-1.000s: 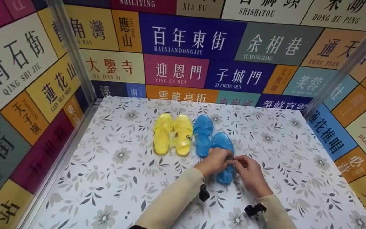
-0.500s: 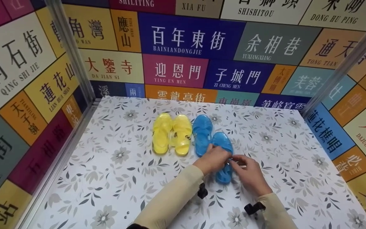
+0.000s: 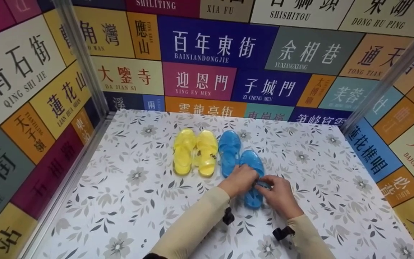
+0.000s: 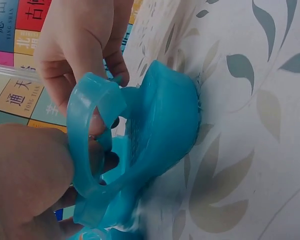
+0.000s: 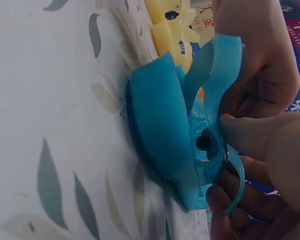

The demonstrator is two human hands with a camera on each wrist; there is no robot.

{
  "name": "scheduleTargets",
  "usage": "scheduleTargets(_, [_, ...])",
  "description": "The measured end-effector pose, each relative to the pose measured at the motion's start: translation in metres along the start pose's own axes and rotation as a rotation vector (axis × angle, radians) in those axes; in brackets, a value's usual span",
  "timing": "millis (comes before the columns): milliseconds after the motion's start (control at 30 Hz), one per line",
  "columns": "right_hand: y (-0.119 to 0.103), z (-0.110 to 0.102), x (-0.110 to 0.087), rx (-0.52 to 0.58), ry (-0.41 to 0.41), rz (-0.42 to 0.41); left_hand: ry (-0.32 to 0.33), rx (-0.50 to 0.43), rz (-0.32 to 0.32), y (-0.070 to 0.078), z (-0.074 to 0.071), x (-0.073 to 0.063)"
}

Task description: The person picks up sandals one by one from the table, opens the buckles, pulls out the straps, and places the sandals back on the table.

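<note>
A pair of blue sandals stands on the patterned surface, the right one [image 3: 252, 160] set nearer than the left one [image 3: 229, 144]. My left hand [image 3: 241, 180] bends over the nearer sandal, fingers hooked under its strap [image 4: 79, 130] in the left wrist view. From the other side my right hand [image 3: 280, 190] pinches the strap between thumb and fingers. A small dark round piece [image 5: 203, 140] shows inside the strap near the right fingertips. The sandal's sole [image 5: 157, 115] rests on the surface.
Left of the blue pair stand two yellow sandals [image 3: 183, 158], close together. The right yellow sandal [image 3: 207, 142] has a small dark ornament on its strap. Walls with printed colored panels [image 3: 217, 43] and metal corner posts [image 3: 81, 54] enclose the surface [image 3: 138, 212].
My right hand has shifted slightly left, its fingers now farther over the nearer blue sandal's strap. The left hand has drawn back slightly left. The sandals stay in place.
</note>
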State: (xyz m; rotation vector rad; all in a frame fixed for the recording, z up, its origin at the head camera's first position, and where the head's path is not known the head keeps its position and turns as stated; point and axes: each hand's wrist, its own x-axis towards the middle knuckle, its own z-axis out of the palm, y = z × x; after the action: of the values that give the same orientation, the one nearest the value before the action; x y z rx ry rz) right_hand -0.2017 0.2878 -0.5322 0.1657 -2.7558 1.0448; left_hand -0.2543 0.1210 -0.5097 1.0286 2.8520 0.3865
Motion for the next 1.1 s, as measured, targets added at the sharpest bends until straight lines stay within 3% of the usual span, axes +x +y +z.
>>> scheduleTargets(167, [-0.003, 0.000, 0.003, -0.020, -0.004, -0.015, 0.047, -0.005, -0.015, -0.001, 0.001, 0.000])
scheduleTargets(433, [-0.007, -0.006, 0.011, -0.040, -0.013, -0.070, 0.174, 0.066, 0.016, -0.006, 0.001, 0.004])
scheduleTargets(600, [-0.006, -0.004, 0.011, -0.026, -0.028, -0.068, 0.197, 0.055, 0.025, -0.006, 0.003, 0.002])
scheduleTargets(733, [-0.003, -0.003, 0.008, -0.029, 0.005, -0.072, 0.210, 0.034, 0.041, -0.006, 0.006, 0.000])
scheduleTargets(1100, [0.005, -0.003, 0.002, 0.060, 0.055, -0.050, 0.165, -0.064, 0.028, -0.008, 0.007, -0.004])
